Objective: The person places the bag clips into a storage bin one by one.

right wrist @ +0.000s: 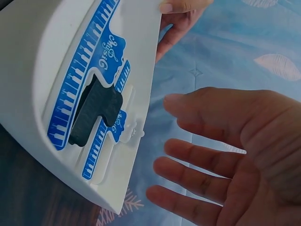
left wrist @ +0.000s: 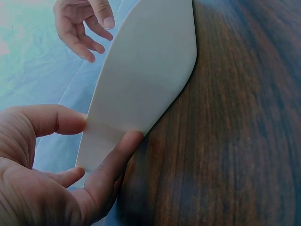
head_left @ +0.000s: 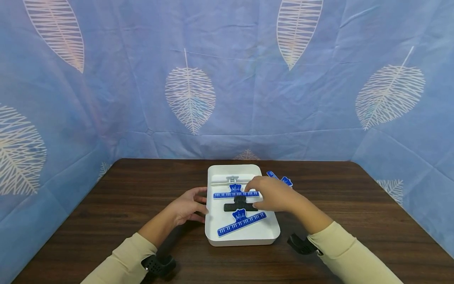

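A white rectangular tray (head_left: 244, 241) stands on the table, holding several clips laid one behind another. Nearest is a tilted blue music clip (head_left: 239, 225) with a piano-key pattern. Behind it lies a black clip (head_left: 240, 203), then a second blue music clip (head_left: 235, 195), and a clear or whitish clip (head_left: 232, 179) at the far end. My left hand (head_left: 188, 208) touches the tray's left outer wall with its fingertips, as the left wrist view also shows. My right hand (head_left: 276, 193) hovers over the tray's right side; in the right wrist view its fingers are spread, with nothing held.
Another blue music clip (head_left: 286, 181) lies on the dark wooden table (head_left: 319, 185) just right of the tray, partly hidden by my right hand. A blue cloth (head_left: 234, 98) with white leaf prints hangs behind the table and at both sides.
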Tool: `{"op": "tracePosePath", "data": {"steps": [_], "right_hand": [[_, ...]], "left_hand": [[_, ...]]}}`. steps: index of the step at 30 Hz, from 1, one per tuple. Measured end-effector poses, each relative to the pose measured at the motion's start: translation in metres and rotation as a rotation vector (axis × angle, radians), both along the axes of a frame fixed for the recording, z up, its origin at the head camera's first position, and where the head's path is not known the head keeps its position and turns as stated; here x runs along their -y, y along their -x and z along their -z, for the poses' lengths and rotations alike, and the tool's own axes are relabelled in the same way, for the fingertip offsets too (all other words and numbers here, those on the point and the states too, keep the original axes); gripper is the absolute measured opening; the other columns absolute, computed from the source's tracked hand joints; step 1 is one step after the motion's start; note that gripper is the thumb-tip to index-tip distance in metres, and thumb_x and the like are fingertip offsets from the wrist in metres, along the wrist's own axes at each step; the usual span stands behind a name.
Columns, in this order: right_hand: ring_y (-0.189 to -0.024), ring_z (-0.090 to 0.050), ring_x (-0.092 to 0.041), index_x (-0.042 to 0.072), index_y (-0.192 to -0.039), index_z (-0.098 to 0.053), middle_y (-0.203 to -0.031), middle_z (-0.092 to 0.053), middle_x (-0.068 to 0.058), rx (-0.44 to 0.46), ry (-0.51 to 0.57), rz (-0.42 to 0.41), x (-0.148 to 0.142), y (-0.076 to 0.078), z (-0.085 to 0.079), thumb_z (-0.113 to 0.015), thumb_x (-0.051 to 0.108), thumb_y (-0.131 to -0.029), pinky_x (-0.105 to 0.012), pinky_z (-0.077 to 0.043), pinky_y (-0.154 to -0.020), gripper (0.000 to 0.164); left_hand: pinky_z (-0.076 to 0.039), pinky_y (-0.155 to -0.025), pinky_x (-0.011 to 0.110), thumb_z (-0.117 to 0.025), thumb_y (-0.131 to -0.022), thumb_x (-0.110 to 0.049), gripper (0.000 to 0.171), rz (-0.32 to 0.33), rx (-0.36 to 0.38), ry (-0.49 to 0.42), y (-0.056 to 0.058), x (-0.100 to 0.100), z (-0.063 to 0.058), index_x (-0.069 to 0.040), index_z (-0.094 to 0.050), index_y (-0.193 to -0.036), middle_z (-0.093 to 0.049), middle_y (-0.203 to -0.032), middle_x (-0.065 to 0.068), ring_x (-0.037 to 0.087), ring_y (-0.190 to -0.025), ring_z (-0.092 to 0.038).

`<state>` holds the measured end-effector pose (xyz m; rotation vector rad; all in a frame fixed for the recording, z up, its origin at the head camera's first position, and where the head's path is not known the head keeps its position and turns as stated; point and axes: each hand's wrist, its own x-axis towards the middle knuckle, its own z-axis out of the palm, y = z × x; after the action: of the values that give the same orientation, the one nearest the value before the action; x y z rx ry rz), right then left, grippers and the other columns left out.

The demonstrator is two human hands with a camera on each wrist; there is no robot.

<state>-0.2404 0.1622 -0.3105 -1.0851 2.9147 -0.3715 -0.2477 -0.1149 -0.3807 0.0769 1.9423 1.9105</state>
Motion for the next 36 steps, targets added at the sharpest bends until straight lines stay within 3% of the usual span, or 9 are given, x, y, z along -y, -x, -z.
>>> {"op": "tracePosePath", "data": {"steps": [4, 23, 36], "right_hand": [[-0.111, -0.060, -0.027, 0.003, -0.115, -0.069, -0.118, -0.065, -0.010, -0.020, 0.011, 0.013, -0.002, 0.000, 0.001, -0.076, 0.013, -0.082, -0.045, -0.049, -0.093, 0.035], [-0.088, -0.063, -0.024, 0.004, -0.110, -0.068, -0.100, -0.067, -0.006, -0.096, 0.071, 0.042, -0.025, 0.000, 0.004, -0.078, 0.011, -0.080, -0.038, -0.052, -0.073, 0.033], [-0.092, -0.063, -0.025, 0.005, -0.108, -0.069, -0.104, -0.067, -0.008, -0.151, 0.114, 0.068, -0.046, 0.004, 0.010, -0.078, 0.007, -0.078, -0.043, -0.054, -0.077, 0.032]], "left_hand": [[-0.057, -0.071, 0.050, -0.063, -0.072, 0.019, 0.085, 0.001, 0.002, -0.003, 0.000, 0.000, 0.000, -0.002, -0.031, -0.149, -0.044, -0.127, 0.028, 0.035, -0.092, -0.061], [-0.057, -0.071, 0.050, -0.063, -0.073, 0.019, 0.085, 0.001, 0.006, -0.012, 0.001, 0.000, 0.001, -0.002, -0.031, -0.149, -0.044, -0.126, 0.028, 0.034, -0.091, -0.062], [-0.057, -0.071, 0.050, -0.063, -0.073, 0.019, 0.085, 0.005, 0.010, -0.014, 0.002, 0.001, 0.000, -0.001, -0.030, -0.149, -0.044, -0.126, 0.028, 0.034, -0.091, -0.062]]}}
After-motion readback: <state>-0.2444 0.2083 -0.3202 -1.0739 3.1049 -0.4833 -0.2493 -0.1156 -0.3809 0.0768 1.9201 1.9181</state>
